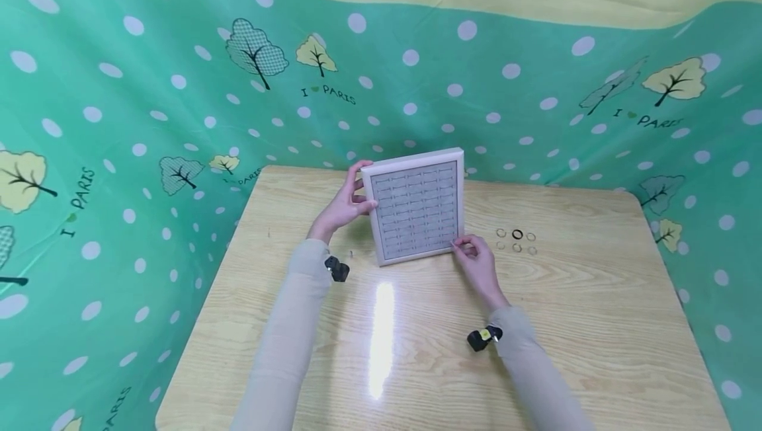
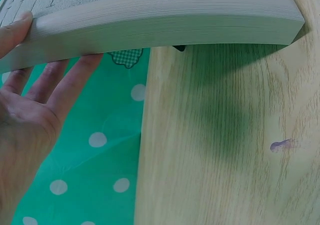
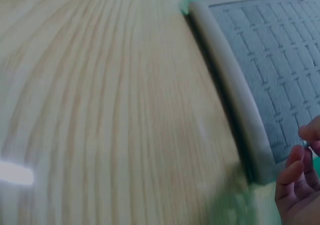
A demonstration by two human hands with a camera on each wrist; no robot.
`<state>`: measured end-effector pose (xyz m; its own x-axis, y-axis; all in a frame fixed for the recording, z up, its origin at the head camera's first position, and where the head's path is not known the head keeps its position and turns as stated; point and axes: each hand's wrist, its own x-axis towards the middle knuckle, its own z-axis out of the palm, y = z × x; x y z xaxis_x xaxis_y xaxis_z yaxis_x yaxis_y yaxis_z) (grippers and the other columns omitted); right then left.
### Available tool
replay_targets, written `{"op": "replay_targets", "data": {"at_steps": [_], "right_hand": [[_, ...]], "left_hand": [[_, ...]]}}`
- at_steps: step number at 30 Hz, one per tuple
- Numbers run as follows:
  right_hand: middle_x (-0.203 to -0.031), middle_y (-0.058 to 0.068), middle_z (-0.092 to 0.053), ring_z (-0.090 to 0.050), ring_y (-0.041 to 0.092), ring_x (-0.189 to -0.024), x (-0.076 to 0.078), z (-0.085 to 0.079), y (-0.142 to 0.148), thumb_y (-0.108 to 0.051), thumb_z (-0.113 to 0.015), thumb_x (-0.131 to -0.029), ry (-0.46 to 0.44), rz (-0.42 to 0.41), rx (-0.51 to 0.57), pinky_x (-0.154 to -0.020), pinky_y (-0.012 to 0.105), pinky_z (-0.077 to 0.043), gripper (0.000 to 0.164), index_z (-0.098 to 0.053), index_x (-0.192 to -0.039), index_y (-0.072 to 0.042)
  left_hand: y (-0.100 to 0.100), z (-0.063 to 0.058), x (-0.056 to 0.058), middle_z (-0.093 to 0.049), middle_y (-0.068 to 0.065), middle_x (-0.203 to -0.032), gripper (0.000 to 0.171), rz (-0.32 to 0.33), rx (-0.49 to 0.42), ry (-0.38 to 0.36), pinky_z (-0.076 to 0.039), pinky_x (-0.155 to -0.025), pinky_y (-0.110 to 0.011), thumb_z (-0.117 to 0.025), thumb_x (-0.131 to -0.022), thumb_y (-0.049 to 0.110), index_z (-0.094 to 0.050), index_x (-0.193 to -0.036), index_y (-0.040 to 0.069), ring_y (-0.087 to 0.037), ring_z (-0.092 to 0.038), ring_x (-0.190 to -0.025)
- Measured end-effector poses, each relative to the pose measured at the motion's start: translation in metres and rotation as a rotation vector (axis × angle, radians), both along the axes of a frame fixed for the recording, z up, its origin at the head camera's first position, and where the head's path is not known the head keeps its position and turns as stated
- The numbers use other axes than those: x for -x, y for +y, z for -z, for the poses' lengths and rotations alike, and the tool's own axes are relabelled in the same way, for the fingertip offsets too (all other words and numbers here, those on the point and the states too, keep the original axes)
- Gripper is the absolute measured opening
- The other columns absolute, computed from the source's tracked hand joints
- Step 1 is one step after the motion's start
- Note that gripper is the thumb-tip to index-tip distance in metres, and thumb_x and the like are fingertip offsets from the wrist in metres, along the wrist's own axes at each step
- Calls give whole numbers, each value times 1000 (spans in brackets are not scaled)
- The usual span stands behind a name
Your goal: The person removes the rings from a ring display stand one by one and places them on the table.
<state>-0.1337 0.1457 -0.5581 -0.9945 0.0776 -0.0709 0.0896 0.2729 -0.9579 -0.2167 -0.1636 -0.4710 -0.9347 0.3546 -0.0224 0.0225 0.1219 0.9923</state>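
A framed ring display board point(image 1: 415, 209) with a grey padded face and rows of slits stands tilted up on the table, facing me. My left hand point(image 1: 344, 207) grips its upper left edge. In the left wrist view the thumb point(image 2: 15, 34) lies on the front and the fingers point(image 2: 75, 85) reach behind the frame. At the lower right corner my right hand point(image 1: 478, 266) pinches a small silvery ring point(image 3: 306, 143) between thumb and fingertips, right at the last slits. Most of that ring is hidden by the fingers.
Several thin rings point(image 1: 517, 248), one of them black point(image 1: 517, 235), lie in two rows right of the board. A tiny dark mark or piece point(image 1: 351, 254) shows on the wooden table point(image 1: 595, 325) left of it. A green dotted curtain point(image 1: 411, 87) hangs behind.
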Motion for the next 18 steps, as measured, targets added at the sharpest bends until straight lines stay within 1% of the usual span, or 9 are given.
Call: {"op": "replay_targets", "data": {"at_steps": [7,10,13,16,18], "right_hand": [[-109,13,-57,-54,20,-85,-2,10,29,-2,-67,-88,-6,-12,-73,-71,21,-49,15,-63,-102,0],[-107,14,-58,-55,18,-83,-4,15,41,-1,-67,-87,20,-32,-98,-71,19,-48,15,-63,-101,2],[-103,15,-59,-56,15,-80,-5,19,52,0,-68,-86,53,-47,-127,-70,16,-48,15,-64,-99,3],[-99,15,-58,-53,12,-77,-7,22,64,-1,-69,-86,77,-58,-180,-67,14,-46,13,-65,-97,4],[-97,14,-58,-51,11,-74,-7,24,71,-1,-70,-85,77,-57,-204,-64,15,-44,13,-65,-97,3]], "left_hand": [[0,2,1,-47,-22,-133,85,4,-11,7,-56,-79,-48,-58,-88,-12,-15,-149,28,-42,-59,-103],[0,2,1,-47,-23,-133,85,5,-17,10,-57,-79,-47,-58,-87,-13,-16,-149,29,-42,-59,-103],[1,3,1,-47,-23,-133,85,7,-18,11,-57,-80,-47,-58,-88,-12,-18,-148,33,-43,-59,-103],[1,2,1,-47,-22,-134,86,6,-18,12,-56,-80,-47,-58,-88,-12,-19,-148,35,-43,-58,-103],[1,1,1,-47,-23,-134,86,5,-18,15,-56,-80,-47,-58,-88,-12,-19,-148,35,-43,-58,-103]]}}
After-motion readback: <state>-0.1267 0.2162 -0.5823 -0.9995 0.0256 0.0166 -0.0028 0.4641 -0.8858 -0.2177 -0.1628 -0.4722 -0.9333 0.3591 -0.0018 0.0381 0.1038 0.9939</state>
